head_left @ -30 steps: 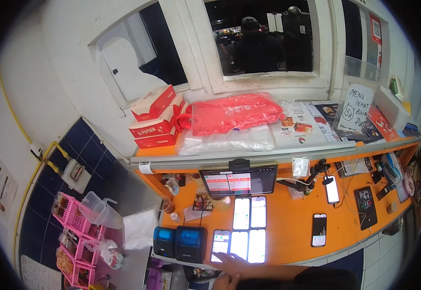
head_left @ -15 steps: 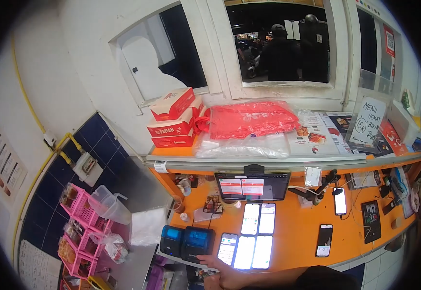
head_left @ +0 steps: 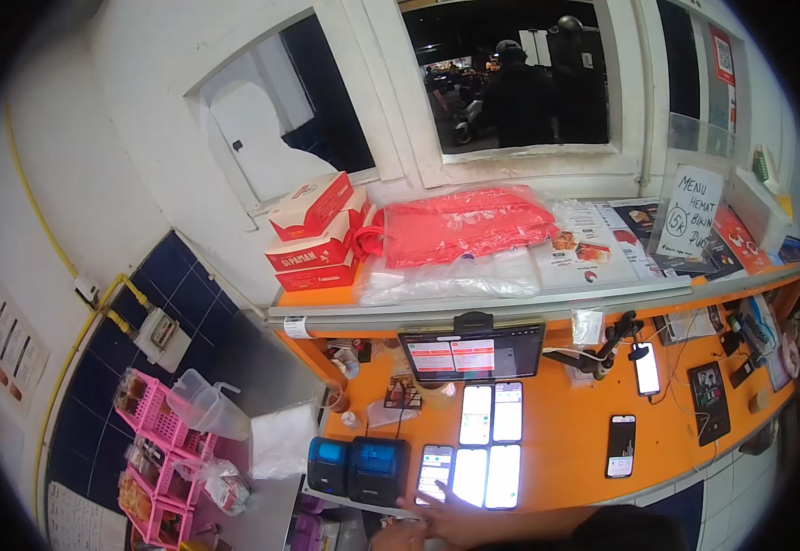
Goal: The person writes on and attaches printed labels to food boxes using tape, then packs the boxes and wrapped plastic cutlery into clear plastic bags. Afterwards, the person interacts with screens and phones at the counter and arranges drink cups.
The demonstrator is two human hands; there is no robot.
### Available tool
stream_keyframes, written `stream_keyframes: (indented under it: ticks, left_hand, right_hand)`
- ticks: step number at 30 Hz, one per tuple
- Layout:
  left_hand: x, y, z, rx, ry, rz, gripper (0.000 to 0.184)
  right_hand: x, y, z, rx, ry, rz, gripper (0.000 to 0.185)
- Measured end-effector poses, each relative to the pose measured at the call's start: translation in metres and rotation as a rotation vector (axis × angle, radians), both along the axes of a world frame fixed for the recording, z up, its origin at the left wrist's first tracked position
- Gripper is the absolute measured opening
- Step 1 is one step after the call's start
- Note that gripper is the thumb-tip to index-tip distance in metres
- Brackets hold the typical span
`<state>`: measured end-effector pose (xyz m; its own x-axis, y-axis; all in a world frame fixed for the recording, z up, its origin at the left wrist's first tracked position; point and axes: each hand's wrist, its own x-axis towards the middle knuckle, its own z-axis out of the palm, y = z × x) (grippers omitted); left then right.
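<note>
My right hand [head_left: 441, 514] comes in from the lower right in a dark sleeve. Its fingers are stretched out, with a fingertip over the lower part of a lit phone [head_left: 434, 464]; whether it touches the screen is hard to see. Close by at the bottom edge is my left hand [head_left: 400, 535], partly cut off, its fingers not clear. Several more lit phones lie beside that one, including a white-screened phone [head_left: 469, 476] and another phone [head_left: 507, 411]. Left of the hands stand a black receipt printer [head_left: 379, 468] and a smaller black-and-blue printer [head_left: 328, 465].
A monitor [head_left: 471, 354] stands behind the phones on the orange counter [head_left: 565, 450]. Further right lie a phone [head_left: 620, 447] and a tablet [head_left: 710, 404]. The shelf above carries food boxes [head_left: 313, 241] and red bags [head_left: 469, 227]. Pink baskets [head_left: 163, 418] stand left.
My right hand has moved from the front of the printer rightward to the nearest lit phone, fingers now stretched toward it. The camera view has shifted slightly.
</note>
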<state>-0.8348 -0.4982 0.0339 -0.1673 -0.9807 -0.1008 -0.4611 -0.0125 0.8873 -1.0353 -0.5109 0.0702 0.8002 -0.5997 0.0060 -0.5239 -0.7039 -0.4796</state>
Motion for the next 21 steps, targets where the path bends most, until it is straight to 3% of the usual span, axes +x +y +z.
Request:
stream_keyframes:
  ticks: [2,6,21]
  left_hand:
    - [-0.015,0.004,-0.006,-0.009,-0.023,-0.127,0.04]
    - [-0.034,0.002,-0.012,-0.012,-0.04,-0.187,0.04]
    - [-0.017,0.014,-0.008,0.109,0.185,0.003,0.041]
  right_hand:
    - [0.007,-0.002,-0.022,0.008,-0.011,0.008,0.068]
    - [0.011,-0.009,-0.007,-0.017,-0.203,0.026,0.063]
    - [0.064,-0.012,0.035,-0.26,-0.634,0.358,0.056]
